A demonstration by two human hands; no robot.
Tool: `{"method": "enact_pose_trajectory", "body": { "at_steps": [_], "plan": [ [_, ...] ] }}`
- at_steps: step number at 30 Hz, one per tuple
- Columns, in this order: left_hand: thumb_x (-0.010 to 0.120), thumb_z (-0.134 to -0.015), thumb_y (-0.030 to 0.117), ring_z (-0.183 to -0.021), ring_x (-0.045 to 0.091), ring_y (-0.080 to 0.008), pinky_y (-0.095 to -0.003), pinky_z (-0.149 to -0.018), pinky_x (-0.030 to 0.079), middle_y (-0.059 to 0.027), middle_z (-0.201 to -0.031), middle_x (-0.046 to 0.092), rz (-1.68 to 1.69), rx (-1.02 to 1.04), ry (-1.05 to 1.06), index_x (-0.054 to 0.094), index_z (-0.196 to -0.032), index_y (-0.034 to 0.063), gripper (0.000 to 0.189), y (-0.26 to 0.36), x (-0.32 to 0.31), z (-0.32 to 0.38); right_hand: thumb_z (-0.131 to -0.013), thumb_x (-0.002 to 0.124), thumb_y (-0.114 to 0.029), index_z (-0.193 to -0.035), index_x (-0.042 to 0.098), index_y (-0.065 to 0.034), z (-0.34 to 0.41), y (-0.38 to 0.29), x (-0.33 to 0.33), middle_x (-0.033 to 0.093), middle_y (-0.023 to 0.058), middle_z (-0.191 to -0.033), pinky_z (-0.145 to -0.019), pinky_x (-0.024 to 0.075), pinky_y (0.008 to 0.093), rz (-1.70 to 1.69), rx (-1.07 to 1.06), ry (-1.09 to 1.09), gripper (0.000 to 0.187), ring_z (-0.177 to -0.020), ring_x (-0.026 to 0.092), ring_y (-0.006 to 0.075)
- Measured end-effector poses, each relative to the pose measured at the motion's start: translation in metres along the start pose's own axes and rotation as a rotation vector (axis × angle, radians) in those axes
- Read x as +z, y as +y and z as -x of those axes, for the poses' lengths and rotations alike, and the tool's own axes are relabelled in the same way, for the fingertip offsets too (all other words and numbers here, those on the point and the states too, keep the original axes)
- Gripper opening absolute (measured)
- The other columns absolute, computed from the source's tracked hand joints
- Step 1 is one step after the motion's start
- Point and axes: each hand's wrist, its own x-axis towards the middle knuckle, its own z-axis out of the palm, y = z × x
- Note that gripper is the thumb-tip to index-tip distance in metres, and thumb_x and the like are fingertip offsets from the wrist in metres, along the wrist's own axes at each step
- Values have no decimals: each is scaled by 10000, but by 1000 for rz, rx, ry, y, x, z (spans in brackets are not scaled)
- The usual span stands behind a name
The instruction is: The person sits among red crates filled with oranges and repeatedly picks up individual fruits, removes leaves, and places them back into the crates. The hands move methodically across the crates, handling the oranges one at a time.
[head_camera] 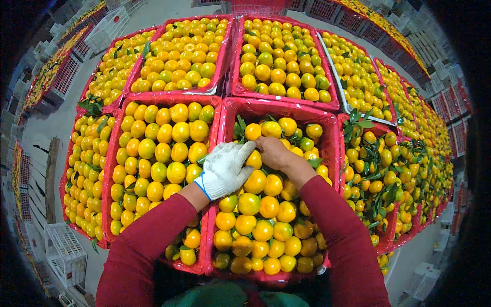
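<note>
My left hand [227, 169], in a white knitted glove with a blue cuff edge, is over the front middle crate [213, 234]. Its thumb and forefinger curve around an orange mandarin [254, 159]. Bare and curled, my right hand [275, 154] meets the left fingertips at the top of that fruit; whatever its fingers pinch is hidden. Mandarins [262, 230] in rows fill the near part of this pink-lined crate. Farther back in it, looser fruit [287, 126] lies among green leaves [241, 128], with pink liner showing at the back wall.
A crate of neatly rowed mandarins [147, 148] adjoins on the left. To the right, leafy mandarins [378, 169] lie heaped. More filled crates [285, 57] stand behind. White plastic crates [66, 253] sit on the floor at left, near a wooden beam [52, 180].
</note>
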Motion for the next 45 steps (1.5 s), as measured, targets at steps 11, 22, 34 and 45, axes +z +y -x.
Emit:
{"method": "enact_pose_trajectory", "body": {
  "at_steps": [11, 22, 34, 45],
  "plan": [
    [743, -912, 372, -986, 653, -348, -484, -840, 536, -140, -1030, 678, -199, 55, -208, 639, -1216, 87, 430, 3, -3, -15, -934, 750, -357, -1215, 694, -66, 8, -1, -57, 702, 187, -1127, -911, 588, 518, 256, 226, 292, 408, -1065, 719, 390],
    [756, -897, 367, -988, 649, -342, -480, -827, 538, -133, -1002, 670, -144, 65, -80, 672, -1164, 82, 399, -3, 1, -5, -908, 779, -418, -1204, 715, -35, 11, -8, -42, 711, 215, -1111, -950, 552, 529, 247, 109, 131, 488, -1098, 678, 409],
    [781, -853, 284, -923, 638, -365, -495, -813, 530, -138, -931, 658, -112, 79, 15, 683, -1084, 74, 328, 0, 2, -8, -977, 646, -580, -910, 786, -1, 10, -1, -26, 713, 245, -941, -845, 560, 539, 432, -50, 56, 599, -929, 699, 436],
    [788, -858, 322, -946, 647, -347, -483, -829, 532, -126, -965, 670, -89, 84, 40, 681, -1097, 78, 358, -4, 4, -5, -932, 750, -466, -1106, 787, -27, -45, -31, -35, 708, 211, -1145, -934, 587, 498, 485, 97, 73, 474, -1063, 699, 396]
  ]
}}
